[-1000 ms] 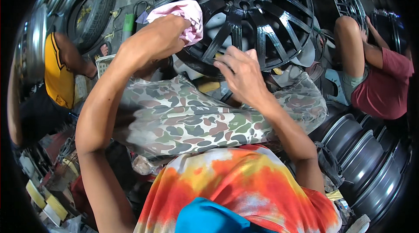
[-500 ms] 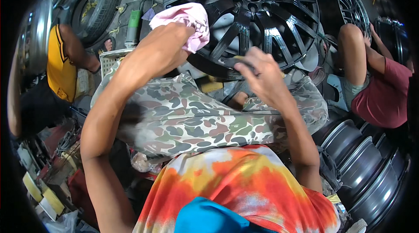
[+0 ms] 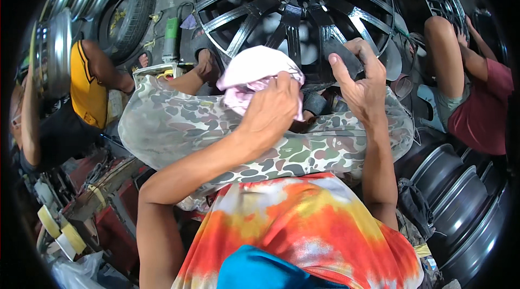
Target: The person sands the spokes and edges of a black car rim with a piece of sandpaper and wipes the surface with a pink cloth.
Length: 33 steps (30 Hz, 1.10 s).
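The left hand [image 3: 271,106] has its fingers closed on a crumpled pink-and-white cloth [image 3: 260,67], which is bunched above the camouflage trousers [image 3: 260,151] and in front of the near edge of a glossy black multi-spoke alloy wheel [image 3: 292,23]. The right hand [image 3: 364,86] is raised just beside that same edge, thumb and fingers gripping a thin dark grey piece [image 3: 342,57] (its material is hard to tell). The wheel lies face up beyond both hands, its upper rim cut off by the view; whether the grey piece touches it cannot be told. To the left, a green-bodied power tool [image 3: 171,35] stands by a pale basket [image 3: 153,67], with a tyre [image 3: 142,15] farther back. A person in yellow shorts [image 3: 89,91] sits at left, another in a maroon shirt [image 3: 482,110] at right, above a row of dark wheel rims [image 3: 455,199].
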{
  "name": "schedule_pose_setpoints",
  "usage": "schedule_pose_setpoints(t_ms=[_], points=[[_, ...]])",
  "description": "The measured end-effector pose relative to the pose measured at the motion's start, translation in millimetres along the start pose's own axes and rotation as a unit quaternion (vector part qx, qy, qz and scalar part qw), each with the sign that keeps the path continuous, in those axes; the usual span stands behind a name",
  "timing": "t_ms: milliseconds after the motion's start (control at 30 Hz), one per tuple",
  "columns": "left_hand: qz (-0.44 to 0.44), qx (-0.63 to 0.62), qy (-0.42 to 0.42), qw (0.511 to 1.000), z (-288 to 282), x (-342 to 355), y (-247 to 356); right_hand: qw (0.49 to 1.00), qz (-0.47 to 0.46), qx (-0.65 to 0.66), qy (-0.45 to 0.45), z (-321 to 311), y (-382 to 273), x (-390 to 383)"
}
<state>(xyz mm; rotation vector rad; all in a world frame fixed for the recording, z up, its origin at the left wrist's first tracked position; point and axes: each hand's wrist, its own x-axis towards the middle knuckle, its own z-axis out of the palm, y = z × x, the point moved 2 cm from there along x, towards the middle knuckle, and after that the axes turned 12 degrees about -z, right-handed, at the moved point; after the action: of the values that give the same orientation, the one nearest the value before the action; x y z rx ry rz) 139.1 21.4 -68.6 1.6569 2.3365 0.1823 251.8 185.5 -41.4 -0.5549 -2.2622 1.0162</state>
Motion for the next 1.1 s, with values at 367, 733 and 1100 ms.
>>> schedule_pose_setpoints(t_ms=[367,733,1100], points=[[0.006,0.045,-0.027,0.999,-8.4,-0.7,-24.3,0.999,0.037,0.03,-0.018,3.5,1.9,-6.2],[0.12,-0.31,-0.26,0.907,-26.2,-50.0,-19.5,0.999,0.028,-0.002,-0.038,9.7,1.5,-4.3],[-0.128,-0.155,-0.168,0.965,-43.9,-34.1,-29.6,0.999,-0.025,-0.009,-0.046,11.4,-4.1,3.5]])
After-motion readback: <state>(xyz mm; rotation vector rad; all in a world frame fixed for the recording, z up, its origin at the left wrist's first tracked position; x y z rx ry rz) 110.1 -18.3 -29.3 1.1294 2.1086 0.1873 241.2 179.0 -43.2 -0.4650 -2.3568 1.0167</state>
